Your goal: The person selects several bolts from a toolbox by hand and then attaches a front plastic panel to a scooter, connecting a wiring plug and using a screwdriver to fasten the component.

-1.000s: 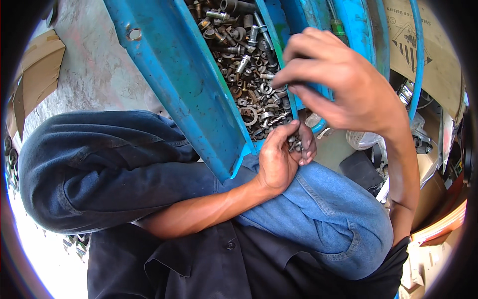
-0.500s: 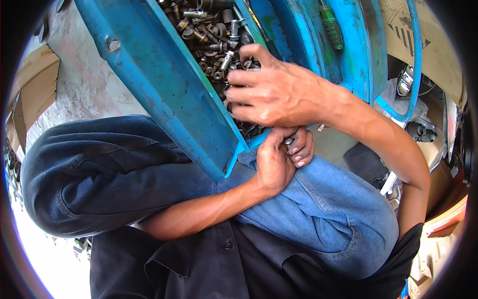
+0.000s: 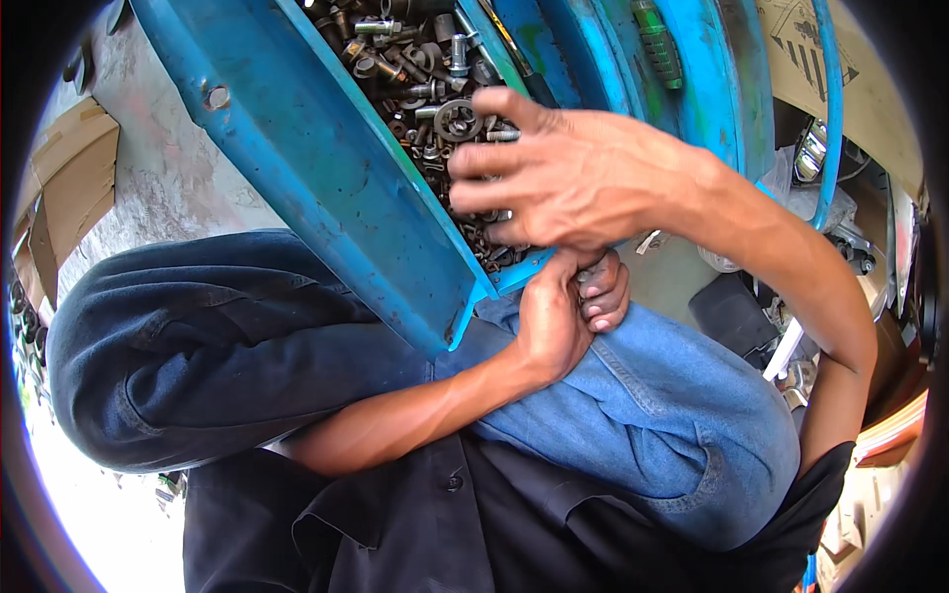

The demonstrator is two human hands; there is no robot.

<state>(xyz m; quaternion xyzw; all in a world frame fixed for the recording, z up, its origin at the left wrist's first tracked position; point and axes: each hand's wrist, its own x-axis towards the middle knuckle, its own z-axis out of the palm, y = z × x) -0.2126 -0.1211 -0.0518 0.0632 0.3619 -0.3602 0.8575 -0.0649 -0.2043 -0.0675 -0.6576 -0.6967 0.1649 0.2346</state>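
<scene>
My right hand (image 3: 563, 183) is over the bolts and nuts (image 3: 405, 74) in the open blue metal toolbox tray (image 3: 297, 168). Its fingers are spread and slightly curled, blurred by motion, and nothing shows between them. Beside the fingertips lies a round metal ring (image 3: 458, 120) on top of the fasteners. The palm hides part of the tray's near end. Just below, my left hand (image 3: 568, 311) is closed by the tray's near corner, above my jeans. A small metal piece sits mostly hidden inside its fingers.
A green-handled screwdriver (image 3: 657, 44) lies in the toolbox's right compartment. A blue tubular handle (image 3: 828, 109) curves along the right side. Cardboard (image 3: 79, 168) stands at the far left, with a cardboard box (image 3: 875, 79) at the upper right. A dark flat object (image 3: 730, 314) is on the floor by my knee.
My right hand has shifted slightly over the bolts, its fingers still apart, and the metal ring has come into sight. My left fist has closed further over the small metal piece.
</scene>
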